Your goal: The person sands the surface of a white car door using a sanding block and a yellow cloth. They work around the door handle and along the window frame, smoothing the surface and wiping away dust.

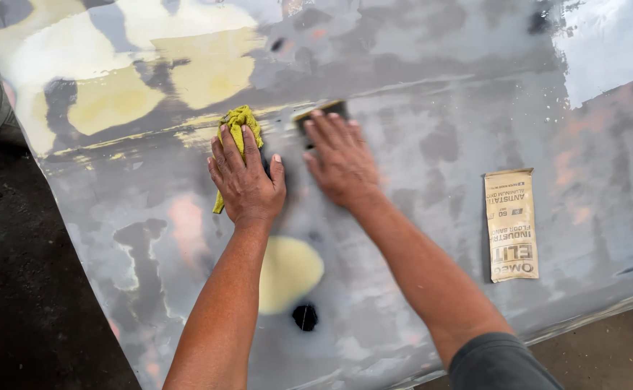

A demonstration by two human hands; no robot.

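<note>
Two bare forearms reach over a sanded grey car body panel (432,130). Right hand (342,160) presses flat on a dark sanding block (319,111), its long axis running crosswise; left hand (246,180) pins a yellow rag (238,128), ready for wiping. Spare sandpaper sheet (511,225) lies well apart, lengthwise toward the camera.

This looks like an auto body workshop. A large grey car body panel (439,108), sanded bare in patches, carries yellowish body filler (114,97) at the upper left of the frame. A sheet of sandpaper (511,225) lies on the panel at right, and dark, grimy floor (20,274) shows at lower left.
</note>
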